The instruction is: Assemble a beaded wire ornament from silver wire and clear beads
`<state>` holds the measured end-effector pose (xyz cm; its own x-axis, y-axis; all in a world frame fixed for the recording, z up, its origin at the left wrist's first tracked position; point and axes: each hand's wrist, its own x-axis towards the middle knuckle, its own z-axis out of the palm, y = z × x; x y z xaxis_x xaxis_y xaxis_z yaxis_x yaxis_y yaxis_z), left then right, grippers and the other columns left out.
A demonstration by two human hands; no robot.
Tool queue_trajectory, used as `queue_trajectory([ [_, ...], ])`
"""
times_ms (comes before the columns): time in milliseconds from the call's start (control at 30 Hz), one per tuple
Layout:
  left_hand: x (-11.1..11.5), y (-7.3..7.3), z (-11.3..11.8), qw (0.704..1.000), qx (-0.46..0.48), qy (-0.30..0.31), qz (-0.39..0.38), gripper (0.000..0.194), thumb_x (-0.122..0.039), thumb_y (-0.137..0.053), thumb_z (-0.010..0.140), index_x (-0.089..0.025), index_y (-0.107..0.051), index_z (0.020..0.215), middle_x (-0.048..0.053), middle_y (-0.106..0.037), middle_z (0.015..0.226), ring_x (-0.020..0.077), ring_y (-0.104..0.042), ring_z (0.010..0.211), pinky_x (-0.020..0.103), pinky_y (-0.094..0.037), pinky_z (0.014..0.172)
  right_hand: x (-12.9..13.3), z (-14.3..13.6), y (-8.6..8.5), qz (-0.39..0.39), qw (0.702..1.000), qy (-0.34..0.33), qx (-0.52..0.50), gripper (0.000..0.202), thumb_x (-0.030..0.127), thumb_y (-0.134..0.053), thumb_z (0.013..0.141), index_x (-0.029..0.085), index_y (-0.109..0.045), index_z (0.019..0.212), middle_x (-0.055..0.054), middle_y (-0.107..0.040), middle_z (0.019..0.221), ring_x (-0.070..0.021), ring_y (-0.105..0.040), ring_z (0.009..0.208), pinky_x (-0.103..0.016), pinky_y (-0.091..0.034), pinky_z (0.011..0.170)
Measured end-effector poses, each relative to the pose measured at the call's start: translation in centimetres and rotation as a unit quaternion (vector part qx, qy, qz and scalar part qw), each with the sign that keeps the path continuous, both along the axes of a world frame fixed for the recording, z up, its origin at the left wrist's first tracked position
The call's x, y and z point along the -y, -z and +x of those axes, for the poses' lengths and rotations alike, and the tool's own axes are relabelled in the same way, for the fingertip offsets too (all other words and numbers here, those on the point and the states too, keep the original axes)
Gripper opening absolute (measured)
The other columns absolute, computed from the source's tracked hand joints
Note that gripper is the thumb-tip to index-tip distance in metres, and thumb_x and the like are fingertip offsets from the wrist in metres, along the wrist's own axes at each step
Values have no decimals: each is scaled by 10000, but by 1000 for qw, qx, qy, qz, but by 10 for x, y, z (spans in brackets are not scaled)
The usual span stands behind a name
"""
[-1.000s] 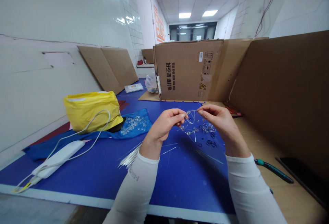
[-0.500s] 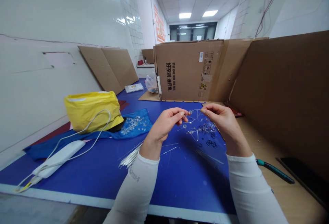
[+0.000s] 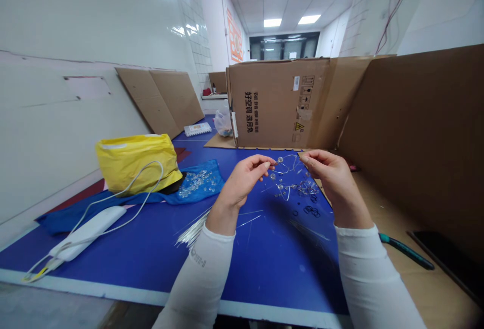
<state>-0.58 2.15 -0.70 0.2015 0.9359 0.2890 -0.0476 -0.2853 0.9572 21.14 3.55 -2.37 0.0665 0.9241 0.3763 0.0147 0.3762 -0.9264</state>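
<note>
Evidently light, the thin silvery wire strand with clear round beads hangs in the air above the blue counter, stretched loosely between two bare hands. The grip of the left hand is a narrow pinch, thumb against forefinger, on its left part; the grip of the right hand is just as tight, its fingertips meeting on the far side of the strand. Between them the wire bows into a loose loop, with one bead just beside the left fingertips. Whether that bead touches the skin is too small to tell.

The wire looks springy, stiff enough to hold a curve yet easy to bend or kink. The beads look hard, smooth and rather slippery, probably glass or plastic, and may slide if the strand tilts. A pinch on bare wire close to a bead would likely give better control than one on the bead itself.

Below the strand, nearer the right hand, lies a tangled cluster of clear beads and wire, with small black rings just in front of it on the counter.
</note>
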Motion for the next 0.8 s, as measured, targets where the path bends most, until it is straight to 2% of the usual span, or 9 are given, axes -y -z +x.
queue_trajectory([
  [200, 1, -1, 1, 1000, 7, -17, 0, 137, -212, -655, 845, -148, -742, 928, 59, -711, 937, 120, -553, 733, 269, -440, 701, 0, -1, -1, -9, 1000, -3, -28, 282, 445, -813, 719, 186, -719, 780, 32, -519, 617, -95, -392, 543, -264, -295, 517],
  [367, 2, -2, 1, 999, 23, -38, 7, 104, -209, -691, 806, -154, -704, 894, 21, -653, 847, 119, -539, 721, 266, -433, 685, 0, -1, -3, -11, 999, -11, -50, 259, 422, -798, 712, 191, -702, 780, 45, -459, 592, -97, -348, 541, -278, -271, 525],
  [567, 2, -2, 2, 999, 18, -28, 13, 129, -232, -732, 775, -152, -694, 869, 21, -653, 840, 113, -517, 699, 273, -427, 686, -1, -2, -4, -13, 998, -16, -62, 265, 421, -787, 697, 196, -678, 784, 45, -443, 594, -95, -329, 529, -285, -241, 509],
  [800, 2, -1, 3, 999, 12, -35, -1, 155, -244, -772, 753, -153, -720, 867, 28, -687, 833, 124, -559, 735, 288, -447, 742, -1, -8, -4, -16, 996, -12, -83, 282, 426, -797, 667, 191, -669, 754, 52, -431, 573, -85, -319, 513, -276, -220, 494],
])
